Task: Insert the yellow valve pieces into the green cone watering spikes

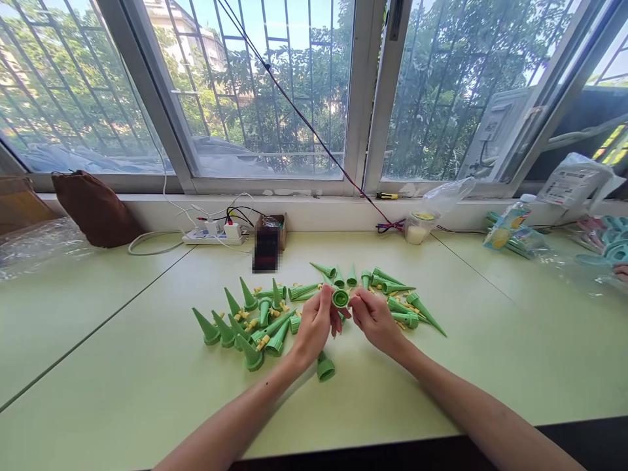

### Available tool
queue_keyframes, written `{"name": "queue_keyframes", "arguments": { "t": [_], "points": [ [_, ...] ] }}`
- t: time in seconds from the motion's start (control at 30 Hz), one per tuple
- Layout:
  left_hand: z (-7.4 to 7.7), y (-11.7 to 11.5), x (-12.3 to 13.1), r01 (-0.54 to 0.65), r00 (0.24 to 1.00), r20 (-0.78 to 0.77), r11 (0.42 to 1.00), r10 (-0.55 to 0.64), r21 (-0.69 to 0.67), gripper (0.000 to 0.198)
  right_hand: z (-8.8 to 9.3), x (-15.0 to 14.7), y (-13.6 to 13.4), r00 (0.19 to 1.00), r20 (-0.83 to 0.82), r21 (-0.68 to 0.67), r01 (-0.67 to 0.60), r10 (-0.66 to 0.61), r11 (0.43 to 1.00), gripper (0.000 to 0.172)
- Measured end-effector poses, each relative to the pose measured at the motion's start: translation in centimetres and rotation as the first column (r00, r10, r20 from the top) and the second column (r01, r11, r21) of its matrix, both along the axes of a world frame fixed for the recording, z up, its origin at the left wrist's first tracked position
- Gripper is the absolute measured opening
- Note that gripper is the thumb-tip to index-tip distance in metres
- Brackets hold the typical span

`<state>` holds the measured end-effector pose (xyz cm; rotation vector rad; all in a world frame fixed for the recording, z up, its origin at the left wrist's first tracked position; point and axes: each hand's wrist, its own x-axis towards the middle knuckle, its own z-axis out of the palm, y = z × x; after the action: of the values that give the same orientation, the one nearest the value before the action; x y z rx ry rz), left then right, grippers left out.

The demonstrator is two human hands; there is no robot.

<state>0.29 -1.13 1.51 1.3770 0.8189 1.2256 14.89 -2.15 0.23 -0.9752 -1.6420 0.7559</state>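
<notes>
My left hand (316, 324) is closed around a green plastic cone spike (340, 299), its round open end facing me. My right hand (375, 317) is pinched close beside that spike, fingers curled at its right side; what they hold is too small to name. Several more green cone spikes (245, 320) lie and stand on the pale green table (147, 379) to the left, with small yellow parts (262, 341) among them. Another group of green spikes (397, 297) lies to the right. One spike (324, 367) lies under my left wrist.
A power strip (213, 235) with plugs and cables sits by the window sill. A brown pouch (93, 206) lies at far left, a small jar (417, 229) and plastic bags (515, 229) at back right. Another person's fingers (621, 271) show at the right edge.
</notes>
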Motion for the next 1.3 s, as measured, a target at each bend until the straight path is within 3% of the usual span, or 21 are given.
{"name": "queue_keyframes", "arguments": {
  "t": [0.47,0.8,1.07,1.3],
  "points": [
    [1.2,0.0,-0.6,0.108,0.990,-0.103,0.989,-0.097,0.105,0.033,-0.5,0.5,0.4,0.998,-0.032,-0.003,0.052,-0.052,0.999,0.037],
    [1.0,0.0,-0.5,0.134,0.988,-0.083,0.988,-0.127,0.082,0.052,-1.1,0.7,1.0,0.993,-0.108,-0.035,0.048,-0.051,0.998,0.039],
    [0.8,0.0,-0.6,0.103,0.968,-0.243,0.985,-0.067,0.138,0.065,-1.0,0.8,1.1,0.990,-0.122,-0.061,0.057,-0.064,0.997,0.041],
    [0.4,0.1,-0.7,0.087,0.929,-0.369,0.966,0.009,0.243,0.052,-0.7,1.0,1.1,0.995,-0.042,-0.038,0.091,-0.092,0.995,0.043]
  ]
}}
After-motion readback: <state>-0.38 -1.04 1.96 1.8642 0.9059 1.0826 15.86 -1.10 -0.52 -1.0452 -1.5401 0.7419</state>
